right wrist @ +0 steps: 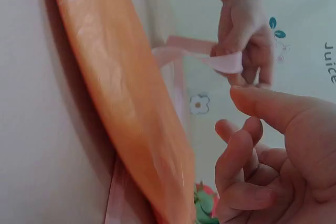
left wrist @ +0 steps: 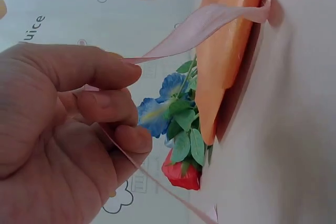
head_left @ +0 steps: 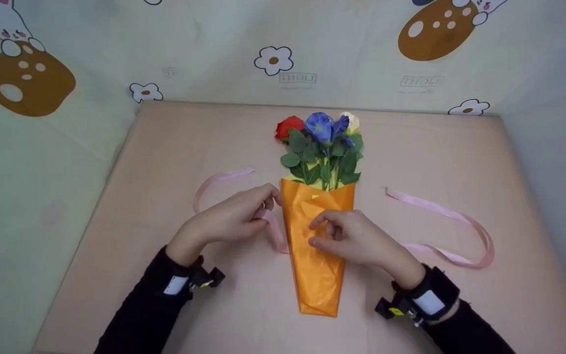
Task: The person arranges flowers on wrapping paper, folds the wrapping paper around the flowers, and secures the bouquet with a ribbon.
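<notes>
A bouquet lies on the table in an orange paper wrapper [head_left: 316, 280], blooms toward the far side. From its top show a red rose [head_left: 290, 129], a blue flower [head_left: 319, 127], a cream flower [head_left: 353, 123] and green leaves. My left hand [head_left: 236, 216], at the wrapper's left edge, pinches a pink ribbon [left wrist: 197, 27] between thumb and fingers. The ribbon passes beneath the wrapper, and its other length [head_left: 482, 236] curves over the table on the right. Above the wrapper's middle hovers my right hand [head_left: 359, 241], fingers loosely bent and nothing between them.
A pale pink-beige tabletop [head_left: 189, 137] carries everything. The ribbon's left tail [head_left: 214, 178] curls on it beyond my left hand. Behind the table hangs a light backdrop [head_left: 204, 49] printed with flowers, rabbits and brown fruit shapes.
</notes>
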Action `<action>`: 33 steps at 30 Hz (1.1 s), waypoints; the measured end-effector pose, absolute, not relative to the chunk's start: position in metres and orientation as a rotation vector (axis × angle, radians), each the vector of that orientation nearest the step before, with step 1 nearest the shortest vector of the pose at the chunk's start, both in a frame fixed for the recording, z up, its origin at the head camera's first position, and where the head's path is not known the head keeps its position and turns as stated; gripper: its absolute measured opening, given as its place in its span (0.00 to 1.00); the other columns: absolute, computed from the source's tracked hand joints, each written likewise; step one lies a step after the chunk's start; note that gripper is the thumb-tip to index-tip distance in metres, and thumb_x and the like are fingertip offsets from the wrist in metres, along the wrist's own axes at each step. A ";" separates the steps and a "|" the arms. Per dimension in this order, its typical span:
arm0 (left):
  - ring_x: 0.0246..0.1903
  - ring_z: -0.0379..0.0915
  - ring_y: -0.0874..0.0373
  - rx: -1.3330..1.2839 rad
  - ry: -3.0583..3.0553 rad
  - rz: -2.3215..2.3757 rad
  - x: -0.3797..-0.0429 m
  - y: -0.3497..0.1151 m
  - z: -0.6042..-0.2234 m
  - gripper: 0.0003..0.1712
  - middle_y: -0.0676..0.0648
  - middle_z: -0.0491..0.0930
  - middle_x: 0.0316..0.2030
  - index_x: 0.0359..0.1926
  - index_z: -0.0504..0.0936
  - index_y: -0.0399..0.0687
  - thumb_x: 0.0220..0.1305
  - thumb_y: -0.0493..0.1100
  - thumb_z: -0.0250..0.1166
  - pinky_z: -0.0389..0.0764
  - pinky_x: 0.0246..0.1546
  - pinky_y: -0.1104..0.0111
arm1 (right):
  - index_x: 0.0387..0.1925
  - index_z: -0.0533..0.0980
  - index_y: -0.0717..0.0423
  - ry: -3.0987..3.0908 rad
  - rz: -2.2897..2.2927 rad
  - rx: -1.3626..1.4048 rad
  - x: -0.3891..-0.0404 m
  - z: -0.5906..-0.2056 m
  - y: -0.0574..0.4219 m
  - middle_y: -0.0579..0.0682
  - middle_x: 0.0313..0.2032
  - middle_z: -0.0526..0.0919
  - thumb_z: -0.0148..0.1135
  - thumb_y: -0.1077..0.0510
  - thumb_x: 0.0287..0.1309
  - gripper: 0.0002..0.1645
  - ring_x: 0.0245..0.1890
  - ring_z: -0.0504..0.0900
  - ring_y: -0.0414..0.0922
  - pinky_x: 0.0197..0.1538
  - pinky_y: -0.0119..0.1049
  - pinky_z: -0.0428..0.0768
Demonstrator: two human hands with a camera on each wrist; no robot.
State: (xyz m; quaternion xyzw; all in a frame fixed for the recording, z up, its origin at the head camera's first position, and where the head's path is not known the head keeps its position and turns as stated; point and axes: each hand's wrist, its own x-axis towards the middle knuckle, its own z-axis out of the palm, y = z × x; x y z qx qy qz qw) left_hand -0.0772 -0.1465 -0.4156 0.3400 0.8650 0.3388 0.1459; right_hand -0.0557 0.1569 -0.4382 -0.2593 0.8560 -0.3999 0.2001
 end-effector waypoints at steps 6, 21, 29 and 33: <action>0.32 0.69 0.58 0.962 2.571 1.099 -0.086 -0.134 -0.418 0.16 0.50 0.75 0.37 0.53 0.74 0.47 0.67 0.36 0.66 0.73 0.34 0.68 | 0.62 0.78 0.53 2.308 -1.289 -0.719 -0.063 -0.452 0.127 0.42 0.23 0.77 0.66 0.44 0.69 0.27 0.18 0.72 0.37 0.23 0.28 0.69; 0.28 0.69 0.58 0.571 2.602 1.374 -0.112 -0.118 -0.439 0.08 0.51 0.77 0.31 0.39 0.77 0.47 0.64 0.40 0.70 0.69 0.28 0.70 | 0.38 0.80 0.50 2.423 -1.446 -0.473 -0.066 -0.464 0.109 0.43 0.20 0.76 0.68 0.51 0.68 0.07 0.17 0.71 0.38 0.21 0.27 0.68; 0.22 0.74 0.57 0.654 2.524 1.332 -0.116 -0.134 -0.440 0.12 0.50 0.78 0.33 0.42 0.72 0.48 0.66 0.39 0.69 0.76 0.25 0.70 | 0.35 0.81 0.49 2.435 -1.425 -0.448 -0.068 -0.466 0.114 0.43 0.19 0.76 0.69 0.51 0.67 0.08 0.15 0.72 0.38 0.19 0.28 0.70; 0.28 0.82 0.56 0.721 2.464 1.322 -0.121 -0.146 -0.436 0.11 0.52 0.83 0.36 0.40 0.74 0.51 0.69 0.41 0.70 0.82 0.29 0.67 | 0.36 0.81 0.50 2.348 -1.452 -0.432 -0.069 -0.466 0.117 0.45 0.19 0.77 0.69 0.50 0.67 0.09 0.13 0.74 0.40 0.17 0.30 0.73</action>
